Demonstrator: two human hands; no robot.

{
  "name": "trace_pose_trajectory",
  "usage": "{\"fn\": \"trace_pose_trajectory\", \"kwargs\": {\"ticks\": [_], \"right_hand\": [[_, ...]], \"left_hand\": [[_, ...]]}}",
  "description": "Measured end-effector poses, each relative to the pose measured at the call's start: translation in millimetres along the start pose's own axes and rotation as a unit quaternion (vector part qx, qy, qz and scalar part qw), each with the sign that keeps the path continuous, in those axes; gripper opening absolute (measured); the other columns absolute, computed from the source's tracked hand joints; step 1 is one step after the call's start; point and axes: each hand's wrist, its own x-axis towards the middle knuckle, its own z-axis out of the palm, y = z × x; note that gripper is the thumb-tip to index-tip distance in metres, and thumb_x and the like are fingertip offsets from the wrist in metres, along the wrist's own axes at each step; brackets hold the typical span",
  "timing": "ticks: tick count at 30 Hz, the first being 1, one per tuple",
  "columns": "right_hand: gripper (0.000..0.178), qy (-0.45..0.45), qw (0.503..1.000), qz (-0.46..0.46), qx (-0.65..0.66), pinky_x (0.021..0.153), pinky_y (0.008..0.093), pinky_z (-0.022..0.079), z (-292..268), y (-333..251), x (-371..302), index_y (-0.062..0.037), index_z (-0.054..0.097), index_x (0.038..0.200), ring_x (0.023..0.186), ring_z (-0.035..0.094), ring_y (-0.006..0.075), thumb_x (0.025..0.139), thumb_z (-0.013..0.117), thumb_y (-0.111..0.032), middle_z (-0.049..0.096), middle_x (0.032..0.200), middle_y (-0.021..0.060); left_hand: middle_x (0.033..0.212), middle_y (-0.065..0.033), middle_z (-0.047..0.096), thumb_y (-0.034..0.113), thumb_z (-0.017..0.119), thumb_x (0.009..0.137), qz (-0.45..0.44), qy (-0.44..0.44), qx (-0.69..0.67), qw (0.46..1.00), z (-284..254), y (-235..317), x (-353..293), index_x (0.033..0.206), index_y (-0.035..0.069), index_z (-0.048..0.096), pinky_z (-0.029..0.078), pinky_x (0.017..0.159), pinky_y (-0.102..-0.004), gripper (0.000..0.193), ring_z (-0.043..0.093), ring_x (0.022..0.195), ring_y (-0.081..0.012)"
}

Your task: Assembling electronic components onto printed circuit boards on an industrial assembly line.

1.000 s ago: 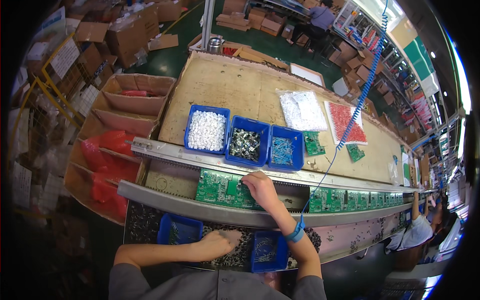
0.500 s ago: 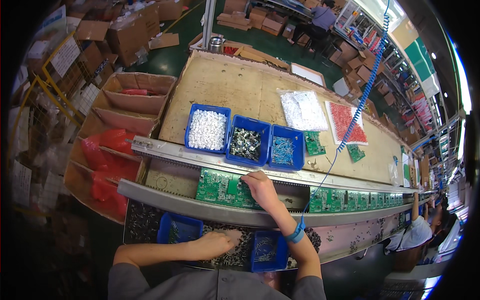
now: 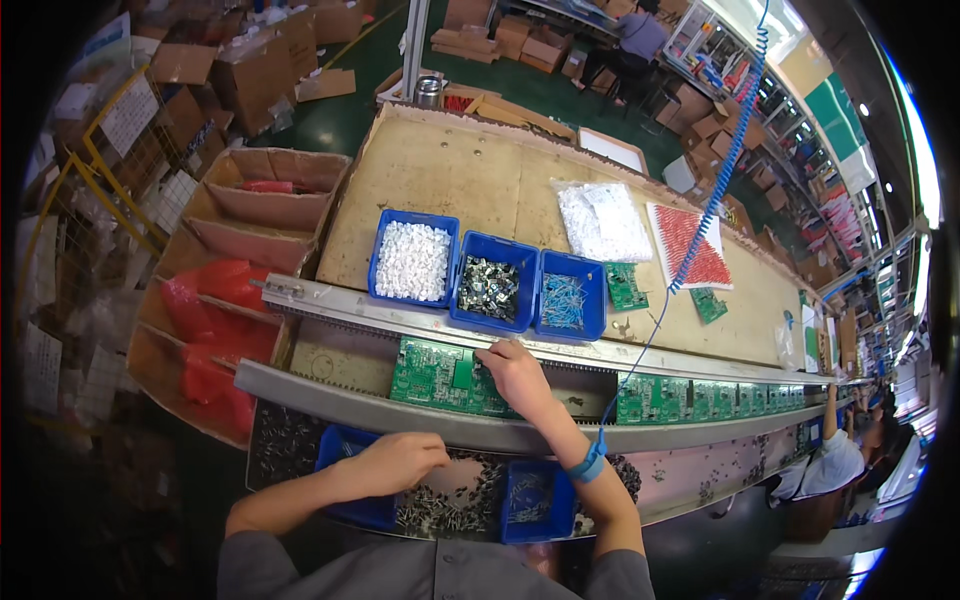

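One green circuit board (image 3: 425, 378) lies between two metal rails (image 3: 330, 402) at the centre of the frame. The right hand (image 3: 520, 380) is on its right part, fingers bunched narrow at the upper edge; I cannot tell whether they pinch a component. The left hand (image 3: 402, 462), at lower centre-left, hangs over a blue bin (image 3: 335, 447), thumb and fingers close together, any part between them too small to see. Near it lie loose parts (image 3: 435, 512).

The step in hand seems to be fingertip work on this board; the next move would call for careful alignment and light pressure.

Above the board, blue bins hold white parts (image 3: 413, 262), metallic parts (image 3: 488, 290) and blue parts (image 3: 564, 302). More boards (image 3: 655, 400) run right, blurring toward the rim.

The right hand hides the board's right end, and the left hand and forearm cover much of the bin below.
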Motion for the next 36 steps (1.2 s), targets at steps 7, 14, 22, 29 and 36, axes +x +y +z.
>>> {"fn": "trace_pose_trajectory", "kwargs": {"ticks": [7, 14, 22, 29, 36], "right_hand": [[0.014, -0.102, 0.989, -0.004, 0.104, 0.063, 0.0399, 0.050, -24.9, -74.6, -36.8, -0.0059, 0.061, 0.089, 0.074, 0.059, 0.0303, 0.076, 0.061, -0.009, 0.058, 0.077, 0.0106], [0.012, -0.295, 0.953, -0.063, 0.000, 0.059, 0.0356, 0.053, 20.3, -123.8, -111.5, -0.0066, 0.061, 0.086, 0.073, 0.064, 0.0252, 0.076, 0.056, -0.010, 0.060, 0.078, 0.0105], [0.011, -0.294, 0.952, -0.081, -0.029, 0.053, 0.0326, 0.051, 27.0, -118.0, -109.0, -0.0059, 0.061, 0.084, 0.068, 0.064, 0.0231, 0.076, 0.056, -0.013, 0.060, 0.076, 0.0102], [0.009, -0.275, 0.956, -0.103, -0.029, 0.054, 0.0324, 0.050, 29.9, -117.0, -103.3, -0.0062, 0.059, 0.083, 0.069, 0.065, 0.0234, 0.076, 0.056, -0.012, 0.060, 0.076, 0.0109], [0.010, -0.256, 0.961, -0.092, 0.047, 0.061, 0.0349, 0.052, 21.9, -115.8, -96.8, -0.0050, 0.057, 0.083, 0.072, 0.064, 0.0254, 0.074, 0.058, -0.009, 0.058, 0.078, 0.0103]], "left_hand": [[0.090, -0.0085, 0.062, 0.002, 0.063, 0.075, -0.064, 0.221, 0.083, 0.970, -40.3, -36.1, 11.5, 0.090, 0.004, 0.065, 0.048, 0.074, -0.0388, 0.014, 0.058, 0.084, -0.0291], [0.091, -0.0084, 0.062, 0.001, 0.060, 0.076, -0.068, 0.235, 0.186, 0.952, -37.0, -60.6, 33.9, 0.107, 0.006, 0.060, 0.044, 0.077, -0.0382, 0.032, 0.055, 0.085, -0.0274], [0.088, -0.0102, 0.061, -0.001, 0.058, 0.074, -0.049, 0.238, 0.222, 0.944, -31.1, -67.1, 37.8, 0.108, 0.004, 0.058, 0.044, 0.077, -0.0382, 0.034, 0.055, 0.085, -0.0281], [0.087, -0.0111, 0.061, -0.001, 0.057, 0.074, -0.046, 0.230, 0.227, 0.945, -32.6, -67.0, 36.2, 0.107, 0.002, 0.058, 0.044, 0.077, -0.0382, 0.033, 0.055, 0.084, -0.0285], [0.085, -0.0099, 0.061, 0.001, 0.056, 0.075, -0.040, 0.217, 0.248, 0.943, -32.2, -64.1, 42.2, 0.106, 0.002, 0.058, 0.043, 0.074, -0.0369, 0.032, 0.055, 0.083, -0.0268]]}}
